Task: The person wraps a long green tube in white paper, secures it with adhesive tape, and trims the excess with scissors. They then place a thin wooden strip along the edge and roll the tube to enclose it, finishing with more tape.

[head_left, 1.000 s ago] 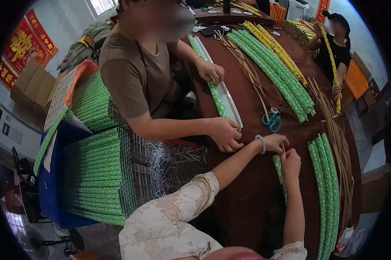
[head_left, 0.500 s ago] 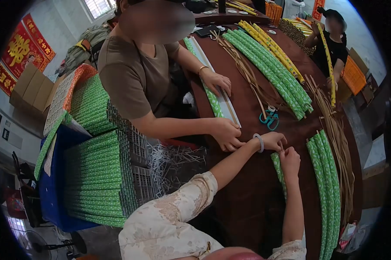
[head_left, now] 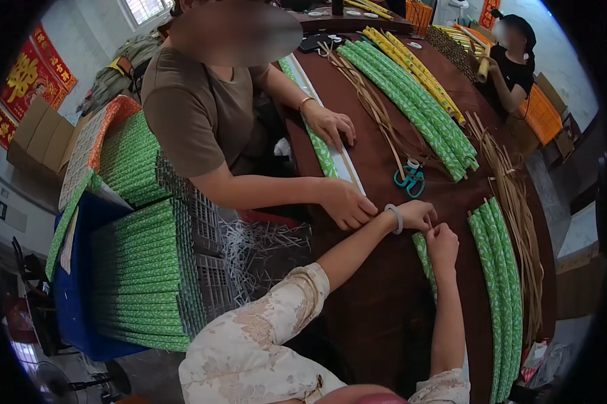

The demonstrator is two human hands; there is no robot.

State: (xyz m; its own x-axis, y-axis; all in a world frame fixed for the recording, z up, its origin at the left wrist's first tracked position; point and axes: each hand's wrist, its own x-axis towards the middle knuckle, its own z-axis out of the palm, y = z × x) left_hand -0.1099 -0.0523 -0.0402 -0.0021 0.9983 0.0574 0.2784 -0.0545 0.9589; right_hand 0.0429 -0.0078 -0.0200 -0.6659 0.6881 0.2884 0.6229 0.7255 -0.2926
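My left hand (head_left: 414, 216), with a pale bangle at its wrist, reaches across the table with its fingers bent together. Its fingertips meet those of my right hand (head_left: 443, 246), which is closed in a pinch. Both are at the top end of a green roll with a white leaf pattern (head_left: 422, 253); part of it runs down behind my right forearm. What exactly lies between the left fingertips is hidden. Just above my left hand are teal-handled scissors (head_left: 410, 178). To the right of my right hand lie several green patterned rolls (head_left: 497, 289).
A co-worker at left presses a green-and-white strip (head_left: 320, 149) on the brown table (head_left: 377, 296), one hand close to my left wrist. Brown paper strips (head_left: 519, 222), more green rolls (head_left: 411, 108) and yellow rolls (head_left: 418, 71) lie about. Stacked green rolls (head_left: 138, 276) fill a blue bin (head_left: 75, 303).
My view has shifted slightly, while my hands keep their pinch at the roll's end. The far-right person's yellow roll has swung from upright to pointing toward me.
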